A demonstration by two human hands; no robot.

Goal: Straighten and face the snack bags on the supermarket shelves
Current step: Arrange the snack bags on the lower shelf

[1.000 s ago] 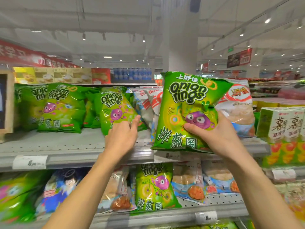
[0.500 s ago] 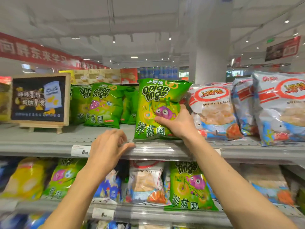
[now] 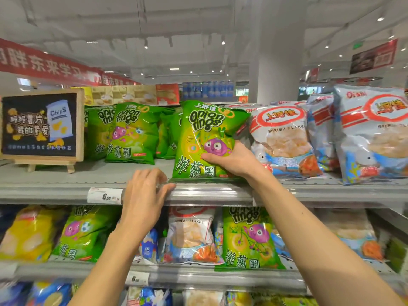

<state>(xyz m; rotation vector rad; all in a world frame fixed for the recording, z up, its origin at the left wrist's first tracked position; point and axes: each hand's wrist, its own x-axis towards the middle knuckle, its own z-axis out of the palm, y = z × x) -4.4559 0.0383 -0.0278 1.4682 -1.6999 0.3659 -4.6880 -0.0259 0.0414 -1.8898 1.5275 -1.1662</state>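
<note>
My right hand (image 3: 234, 161) grips a green onion rings bag (image 3: 203, 138) at its lower right, thumb across the front. The bag stands upright, facing me, with its bottom edge on the top shelf (image 3: 66, 182). More green onion rings bags (image 3: 132, 133) lean further back on the left. Blue and white shrimp flakes bags (image 3: 284, 138) stand right beside the held bag. My left hand (image 3: 144, 195) rests on the shelf's front edge with its fingers curled over the rail, holding no bag.
A small chalkboard sign (image 3: 40, 124) on a wooden easel stands at the top shelf's left end. A price tag (image 3: 104, 196) sits on the rail. The lower shelf (image 3: 220, 277) holds mixed bags: yellow, green onion rings (image 3: 247, 237), shrimp flakes (image 3: 189, 237).
My right hand has carried the onion rings bag leftward and set it upright on the top shelf. My left hand came off the shelved bag down to the shelf rail. The view swung left.
</note>
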